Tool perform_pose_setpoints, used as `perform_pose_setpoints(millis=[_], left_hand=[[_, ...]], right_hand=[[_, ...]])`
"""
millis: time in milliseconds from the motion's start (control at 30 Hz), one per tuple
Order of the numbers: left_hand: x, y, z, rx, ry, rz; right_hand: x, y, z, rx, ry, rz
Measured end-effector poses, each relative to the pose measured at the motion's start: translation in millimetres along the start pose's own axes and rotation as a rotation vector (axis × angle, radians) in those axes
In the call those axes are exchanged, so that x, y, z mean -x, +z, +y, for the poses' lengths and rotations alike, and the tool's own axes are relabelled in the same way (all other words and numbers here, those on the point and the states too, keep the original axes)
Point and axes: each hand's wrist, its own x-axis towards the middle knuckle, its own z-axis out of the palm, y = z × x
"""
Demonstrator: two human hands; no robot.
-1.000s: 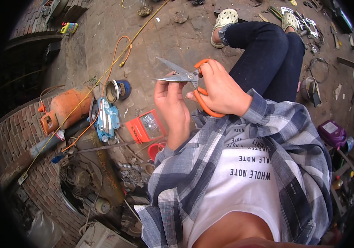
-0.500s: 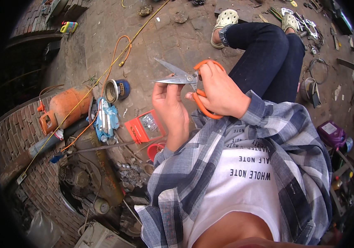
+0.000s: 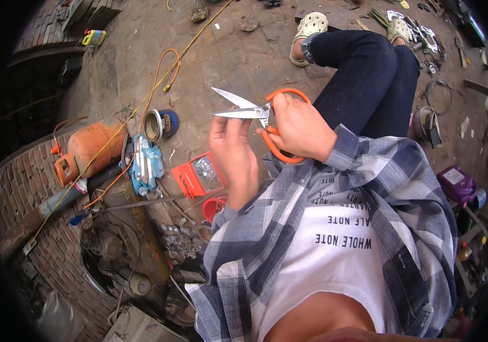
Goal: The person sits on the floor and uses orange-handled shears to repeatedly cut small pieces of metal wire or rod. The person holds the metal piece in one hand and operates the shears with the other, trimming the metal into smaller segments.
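scissors (image 3: 260,112) gape in mid-air above a brick floor (image 3: 238,62), held before the body of a seated person in a plaid shirt (image 3: 364,157). the right hand (image 3: 304,126) wraps around the orange handles (image 3: 282,154). both blades (image 3: 235,114) point to the person's left, spread apart in a v. the left hand (image 3: 234,149) rises from below, its fingers narrowed at the lower blade, one fingertip showing just above that edge; whether they grip the metal or only touch it, one cannot tell. beneath the left hand lies a red box (image 3: 183,179) of small metal pieces, near a red bowl (image 3: 208,210). farther left stand a blue tin (image 3: 169,122) and an orange gas cylinder (image 3: 97,142), with a yellow cord (image 3: 191,44) running across. dark jeans (image 3: 358,65) and cream clogs (image 3: 313,24) stretch out ahead, while a purple jug (image 3: 456,183) sits at right.
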Motion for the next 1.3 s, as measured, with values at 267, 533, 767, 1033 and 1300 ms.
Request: perform_pose_setpoints(millis=[267,533,767,1033,1300], left_hand=[[0,4,-6,-0.191,0.204,0.084],[1,5,-5,-0.318,0.368,0.104],[-1,4,-6,-0.318,0.358,0.095],[-1,11,-11,-0.186,0.258,0.073],[1,11,-10,-0.321,0.403,0.080]], right_hand=[[-1,-2,-3,-0.056,-0.050,0.062],[0,-6,-16,-0.098,0.046,-0.033],[-3,-10,-12,-0.218,0.110,-0.203],[-4,-12,-9,-0.477,0.183,-0.255],[1,-13,-12,-0.229,0.034,-0.051]])
